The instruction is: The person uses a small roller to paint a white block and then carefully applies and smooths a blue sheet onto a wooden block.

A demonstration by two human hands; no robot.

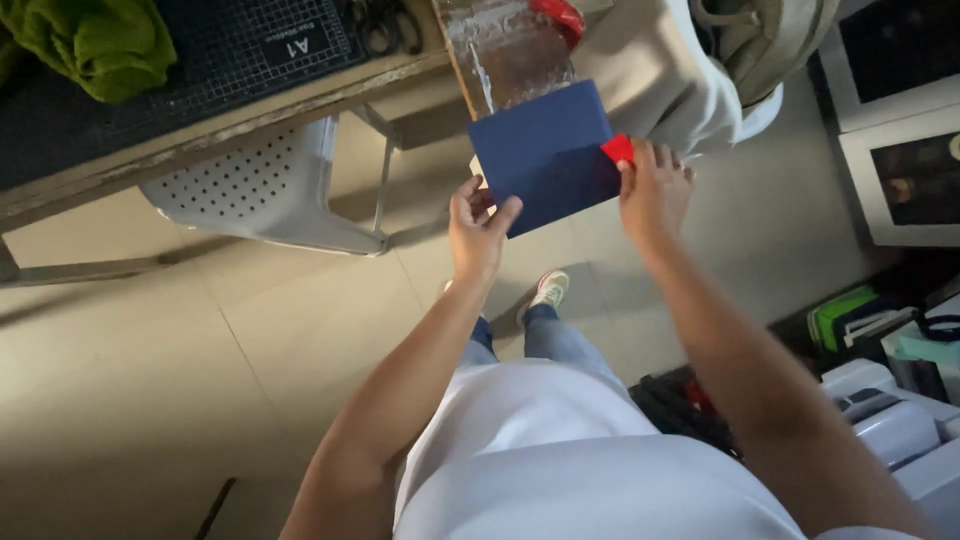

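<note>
Left hand (pixel 478 228) pinches the lower left corner of one dark blue sheet (pixel 545 155); right hand (pixel 655 190) presses one small red scraper-like tool (pixel 618 149) against its right edge. The sheet is held in mid-air above the tiled floor (pixel 200 380), before the bench (pixel 230 120). It appears thin, light and fairly stiff, best gripped at its edges. One white perforated chair (pixel 255 190) stands under the bench.

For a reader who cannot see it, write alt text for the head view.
Two bare hands hold a dark blue sheet above a tiled floor: left hand at its bottom edge, right hand pinching a small red piece.
</note>
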